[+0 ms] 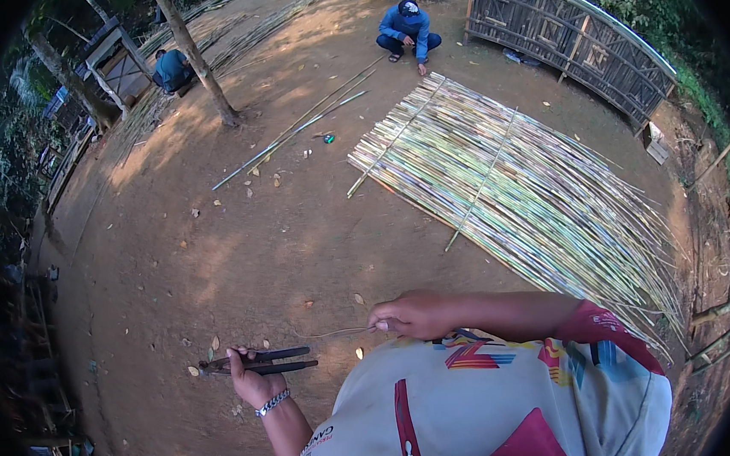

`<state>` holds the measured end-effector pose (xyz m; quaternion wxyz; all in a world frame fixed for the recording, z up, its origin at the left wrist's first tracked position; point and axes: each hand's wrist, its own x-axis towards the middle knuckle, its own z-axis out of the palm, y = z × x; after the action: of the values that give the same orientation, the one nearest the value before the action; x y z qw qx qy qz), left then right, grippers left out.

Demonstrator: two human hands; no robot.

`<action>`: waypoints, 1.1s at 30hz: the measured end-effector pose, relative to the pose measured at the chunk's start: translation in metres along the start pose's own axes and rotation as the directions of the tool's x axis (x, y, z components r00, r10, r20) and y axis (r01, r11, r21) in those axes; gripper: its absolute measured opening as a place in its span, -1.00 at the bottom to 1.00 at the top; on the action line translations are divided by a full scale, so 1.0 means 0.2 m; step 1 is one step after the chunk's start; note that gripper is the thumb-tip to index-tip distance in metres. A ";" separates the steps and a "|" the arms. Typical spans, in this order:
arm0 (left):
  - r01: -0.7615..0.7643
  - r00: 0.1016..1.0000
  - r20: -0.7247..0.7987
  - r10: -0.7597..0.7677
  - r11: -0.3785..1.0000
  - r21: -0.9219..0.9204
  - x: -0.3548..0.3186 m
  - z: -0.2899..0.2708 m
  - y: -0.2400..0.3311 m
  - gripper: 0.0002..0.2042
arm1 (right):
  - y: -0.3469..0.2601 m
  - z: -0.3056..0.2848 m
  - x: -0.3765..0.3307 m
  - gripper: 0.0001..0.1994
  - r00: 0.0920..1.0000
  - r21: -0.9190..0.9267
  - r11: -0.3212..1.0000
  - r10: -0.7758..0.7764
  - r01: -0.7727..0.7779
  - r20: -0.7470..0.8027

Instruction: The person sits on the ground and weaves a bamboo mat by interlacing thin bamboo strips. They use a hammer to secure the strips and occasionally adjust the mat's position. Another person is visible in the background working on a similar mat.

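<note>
My left hand [253, 382] is wrapped round the pliers [260, 362], handles pointing right. My right hand [410, 314] pinches a thin wire [335, 332] in front of my chest — I'd keep it taut so it feeds straight. The plier tips are too dark to read, and the wire's free end fades into the dirt.

No packages, labels, signs or screens can be made out in this view. The only printed matter visible is on clothing: a small dark emblem with lettering on the white shirt sleeve [314, 455] at about 7 o'clock, near the lower edge of the picture, and multicoloured striped graphics in red, blue and yellow on the shirt shoulder [512, 358] at about 5 o'clock. Small objects on the earth floor are too small to identify.
</note>
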<state>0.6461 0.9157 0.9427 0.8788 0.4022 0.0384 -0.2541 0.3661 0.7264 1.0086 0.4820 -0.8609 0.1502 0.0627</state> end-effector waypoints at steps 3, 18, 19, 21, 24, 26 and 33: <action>-0.015 0.999 -0.040 0.014 1.000 -0.012 0.06 -0.04 0.05 -0.87 | 0.01 -0.04 0.13 -0.71 0.999 0.008 1.000 -0.024 0.024 0.041; -0.180 0.984 0.012 0.180 0.980 0.086 0.67 0.51 -0.13 -0.90 | 0.40 -0.66 0.71 -0.71 0.989 -0.002 0.992 -0.129 0.130 0.078; -0.171 0.985 0.006 0.171 0.981 0.095 0.76 0.59 -0.16 -0.90 | 0.45 -0.75 0.77 -0.71 0.989 0.021 0.992 -0.123 0.121 0.079; -0.160 0.987 0.015 0.160 0.979 0.127 0.93 0.73 -0.20 -0.90 | 0.55 -0.91 0.92 -0.70 0.990 0.075 0.991 -0.116 0.110 0.084; -0.183 0.983 0.054 0.176 0.962 0.202 1.18 0.93 -0.28 -0.88 | 0.69 -1.14 1.12 -0.70 0.988 0.148 0.982 -0.133 0.120 0.084; -0.234 0.972 0.079 0.221 0.937 0.259 1.28 1.09 -0.32 -0.86 | 0.77 -1.31 1.24 -0.70 0.983 0.173 0.973 -0.170 0.156 0.070; -0.249 0.967 0.036 0.254 0.895 0.371 1.69 1.28 -0.44 -0.89 | 0.94 -1.65 1.65 -0.71 0.983 0.212 0.969 -0.154 0.131 0.096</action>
<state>0.8624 0.5411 0.9639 0.8117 0.5646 -0.0571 -0.1384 0.6072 0.2881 0.9470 0.5789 -0.8105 0.0666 0.0599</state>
